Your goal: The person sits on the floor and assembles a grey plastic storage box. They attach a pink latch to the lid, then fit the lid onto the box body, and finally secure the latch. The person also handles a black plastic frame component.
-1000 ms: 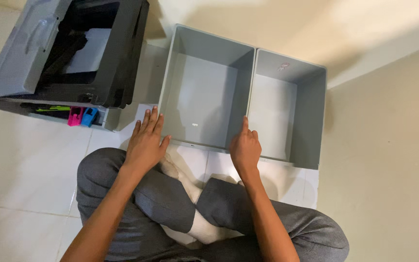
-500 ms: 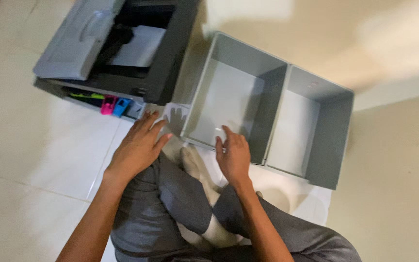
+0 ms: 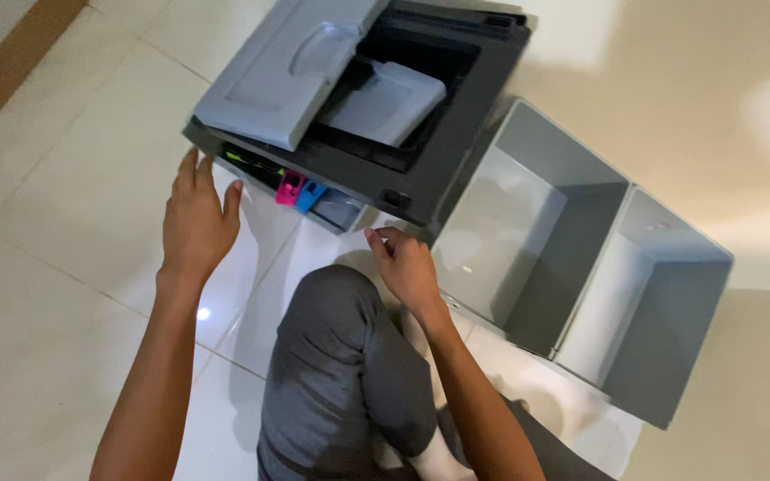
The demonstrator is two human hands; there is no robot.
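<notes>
A grey and black printer (image 3: pixel 376 107) sits on the tiled floor with its front panel open, showing a magenta cartridge tab (image 3: pixel 289 189) and a blue one (image 3: pixel 310 195). My left hand (image 3: pixel 196 223) hovers with fingers spread just left of the printer's front corner, holding nothing. My right hand (image 3: pixel 405 265) is loosely curled above my knee, close to the printer's front edge and the near corner of a grey two-part bin (image 3: pixel 581 267). I cannot tell whether either hand touches the printer.
I sit on the floor with my grey-trousered legs (image 3: pixel 340 374) folded under my arms. The bin's two empty compartments lie to the right of the printer. A brown strip (image 3: pixel 2 80) runs along the floor at the far left.
Both hands have moved left, away from the bin's rim toward the printer's open front. The view has also swung left, so the printer now sits near the middle.
</notes>
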